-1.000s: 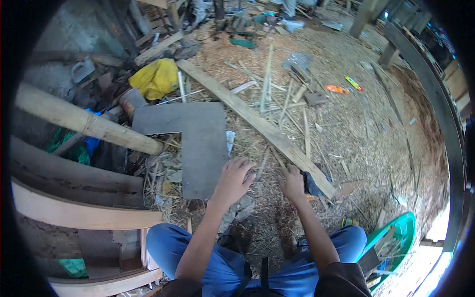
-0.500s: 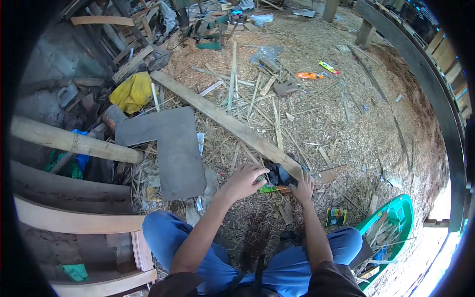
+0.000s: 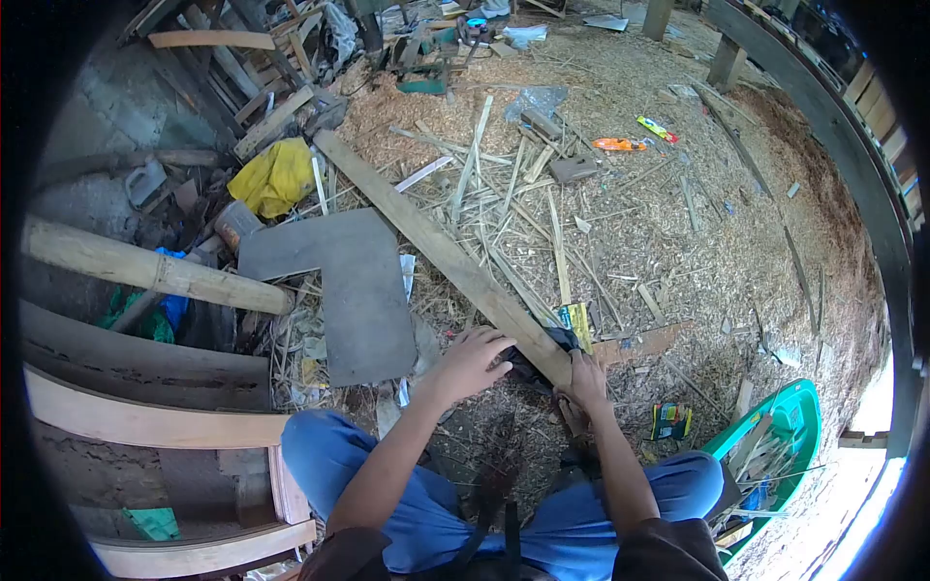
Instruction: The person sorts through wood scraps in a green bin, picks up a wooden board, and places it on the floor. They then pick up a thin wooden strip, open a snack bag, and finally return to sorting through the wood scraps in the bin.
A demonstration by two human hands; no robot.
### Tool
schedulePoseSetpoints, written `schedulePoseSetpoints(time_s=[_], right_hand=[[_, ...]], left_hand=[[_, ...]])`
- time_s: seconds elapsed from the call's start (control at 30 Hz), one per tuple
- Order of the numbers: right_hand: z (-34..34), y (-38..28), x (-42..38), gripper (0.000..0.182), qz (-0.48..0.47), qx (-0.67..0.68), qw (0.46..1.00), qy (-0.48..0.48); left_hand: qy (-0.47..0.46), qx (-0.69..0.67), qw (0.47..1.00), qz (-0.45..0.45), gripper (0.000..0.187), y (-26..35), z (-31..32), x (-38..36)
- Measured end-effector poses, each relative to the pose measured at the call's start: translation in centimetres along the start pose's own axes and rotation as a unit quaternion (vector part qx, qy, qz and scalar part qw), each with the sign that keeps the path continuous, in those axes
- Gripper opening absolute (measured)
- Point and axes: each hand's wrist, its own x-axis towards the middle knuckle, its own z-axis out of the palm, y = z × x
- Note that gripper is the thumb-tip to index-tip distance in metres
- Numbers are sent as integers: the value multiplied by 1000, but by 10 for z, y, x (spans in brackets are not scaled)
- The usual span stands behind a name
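A long wooden plank [image 3: 426, 228] lies slantwise across the littered ground, its near end close in front of my knees. My right hand [image 3: 587, 383] is closed around that near end, thumb on the side facing me. To the left of the plank is my left hand [image 3: 472, 366], empty, with thumb and fingers apart and fingertips right by the plank's edge. Black crumpled material [image 3: 531, 372] shows under the plank between the hands. A yellow and blue packet [image 3: 578, 325] lies just beyond my right hand.
A dark L-shaped board [image 3: 363, 320] lies on the left, beside a bamboo pole [image 3: 155, 276] and curved wooden pieces [image 3: 165, 419]. At right is a green tub [image 3: 802, 426] of scraps. Thin wood strips [image 3: 470, 160] and a yellow cloth [image 3: 276, 177] lie farther off.
The plank's near end has come toward me and slightly left with my right hand. The yellow and blue packet now shows beside it. My left hand remains near the plank, and the view has shifted slightly.
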Motion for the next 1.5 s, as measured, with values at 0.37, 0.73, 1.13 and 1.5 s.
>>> schedulePoseSetpoints(time_s=[0.37, 0.73, 1.13, 1.5], right_hand=[[-8, -69, -43, 34, -88, -154, 974, 143], [-7, -27, -3, 58, 57, 27, 995, 82], [-7, -58, -1, 91, -19, -142, 985, 95], [20, -67, 37, 85, 17, -40, 998, 55]], left_hand=[[13, 40, 999, -25, 47, -8, -10, -4], [13, 66, 997, -38, 52, -6, -14, -16], [7, 52, 996, -69, 50, -18, -15, -21], [19, 28, 996, -87, 54, -33, -24, -39]])
